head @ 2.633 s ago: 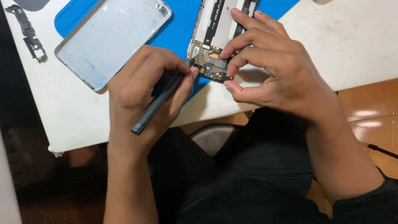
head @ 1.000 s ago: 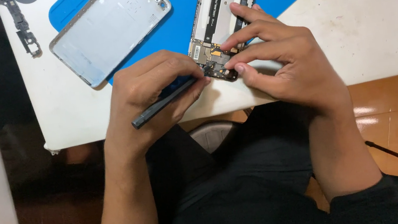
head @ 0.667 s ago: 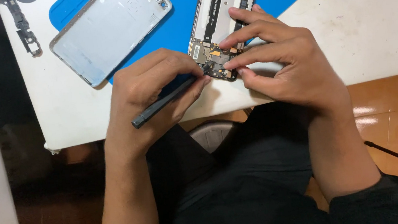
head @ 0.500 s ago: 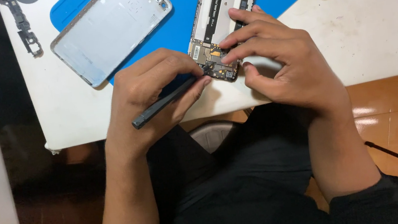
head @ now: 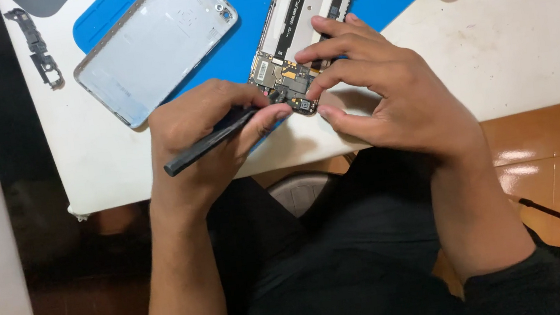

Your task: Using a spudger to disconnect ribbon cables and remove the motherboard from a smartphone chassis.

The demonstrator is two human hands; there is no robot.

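Left hand (head: 202, 135) holds black tool (head: 210, 141) against opened phone (head: 296, 31); right hand (head: 390, 97) steadies it.

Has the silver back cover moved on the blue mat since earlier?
No. The silver back cover lies at the same spot and angle on the blue mat; only the camera shifted slightly.
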